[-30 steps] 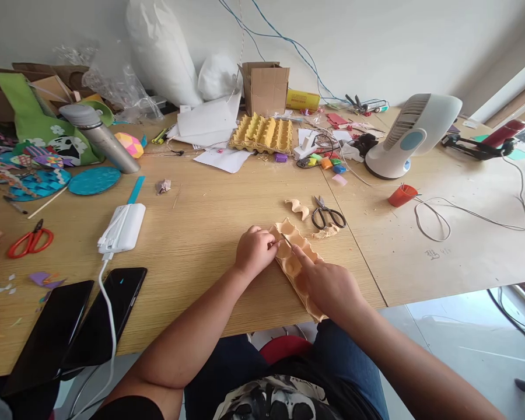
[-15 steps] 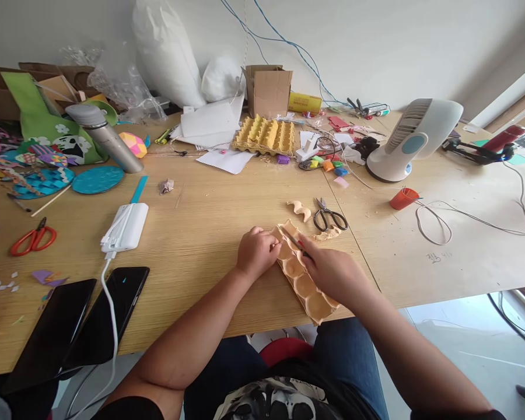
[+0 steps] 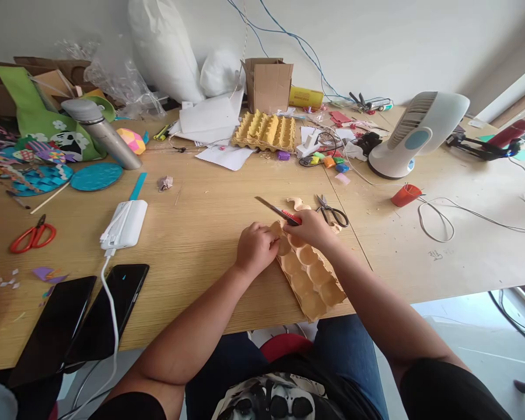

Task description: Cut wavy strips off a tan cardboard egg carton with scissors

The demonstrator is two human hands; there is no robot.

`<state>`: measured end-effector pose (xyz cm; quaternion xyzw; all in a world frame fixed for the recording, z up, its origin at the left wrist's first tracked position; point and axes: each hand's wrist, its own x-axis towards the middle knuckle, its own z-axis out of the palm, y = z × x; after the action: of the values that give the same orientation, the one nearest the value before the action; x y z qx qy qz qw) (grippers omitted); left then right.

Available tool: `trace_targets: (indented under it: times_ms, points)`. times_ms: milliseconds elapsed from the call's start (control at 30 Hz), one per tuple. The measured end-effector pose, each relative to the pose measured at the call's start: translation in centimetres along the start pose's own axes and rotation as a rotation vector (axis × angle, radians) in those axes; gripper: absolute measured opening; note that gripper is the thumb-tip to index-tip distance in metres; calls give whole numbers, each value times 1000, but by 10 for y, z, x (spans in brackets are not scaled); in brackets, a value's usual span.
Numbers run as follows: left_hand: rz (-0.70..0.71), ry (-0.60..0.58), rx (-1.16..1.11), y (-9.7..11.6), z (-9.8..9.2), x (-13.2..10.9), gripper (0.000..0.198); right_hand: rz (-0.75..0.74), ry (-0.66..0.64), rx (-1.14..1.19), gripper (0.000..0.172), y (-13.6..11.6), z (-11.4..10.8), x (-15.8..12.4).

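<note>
Knife (image 3: 285, 214) with a slim steel blade and red-and-black handle sits gripped in a person's right hand (image 3: 314, 229), head view, as the left hand (image 3: 257, 249) pinches the far end of a peach-coloured moulded-pulp egg tray (image 3: 304, 281) at the wooden table (image 3: 210, 233)'s near edge. A blade slip could nick the nearby left fingers. Dark handwriting (image 3: 437, 255) on the tabletop and print on the long yellow cardboard box (image 3: 306, 97) are illegible.

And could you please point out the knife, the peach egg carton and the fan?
Knife (image 3: 273, 207), head view: on the blade.
Peach egg carton (image 3: 303, 283), head view: inside a cup near its middle.
Fan (image 3: 417, 139), head view: on the blue oval.
</note>
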<state>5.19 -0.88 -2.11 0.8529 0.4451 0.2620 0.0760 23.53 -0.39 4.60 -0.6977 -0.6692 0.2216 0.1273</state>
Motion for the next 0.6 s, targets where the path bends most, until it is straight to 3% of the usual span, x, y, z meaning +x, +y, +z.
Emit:
trace_targets:
  times_ms: [233, 600]
  points:
    - [14, 4, 44, -1, 3, 0, 20, 34, -101, -202, 21, -6, 6, 13]
    - [15, 11, 14, 0, 5, -1, 18, -33, -55, -271, 14, -16, 14, 9]
